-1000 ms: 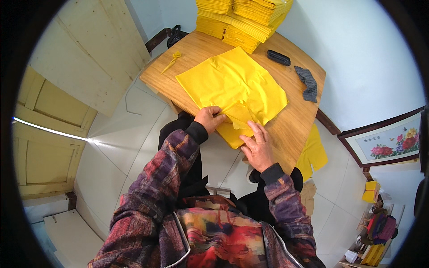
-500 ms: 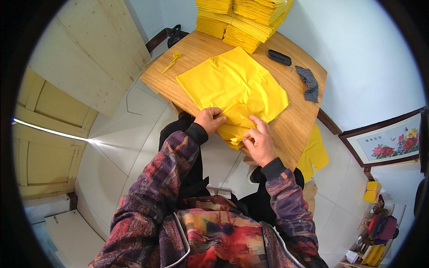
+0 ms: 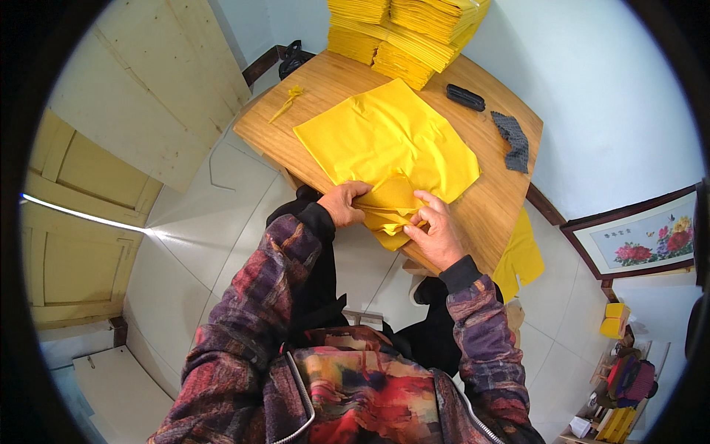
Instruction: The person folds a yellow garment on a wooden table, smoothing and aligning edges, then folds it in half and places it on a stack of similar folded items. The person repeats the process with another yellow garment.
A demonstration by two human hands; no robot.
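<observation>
A yellow fabric sheet (image 3: pixel 392 133) lies on the wooden table (image 3: pixel 473 229), its near end bunched and hanging a little over the front edge. My left hand (image 3: pixel 343 203) pinches the left side of that gathered end, thumb on top. At the right side of the folds, my right hand (image 3: pixel 435 231) grips the cloth between thumb and fingers. Small pleats show between the two hands. The fingertips under the cloth are hidden.
Tall stacks of folded yellow cloth (image 3: pixel 414 37) stand at the table's back. A twisted yellow scrap (image 3: pixel 287 103) lies at the left. A black case (image 3: pixel 465 97) and a dark grey cloth strip (image 3: pixel 510 140) lie at the right. More yellow cloth (image 3: pixel 520 255) hangs beside the table.
The near end of the yellow fabric is more folded between my hands. My right thumb and fingers have closed onto the folds. The rest of the sheet stays in place.
</observation>
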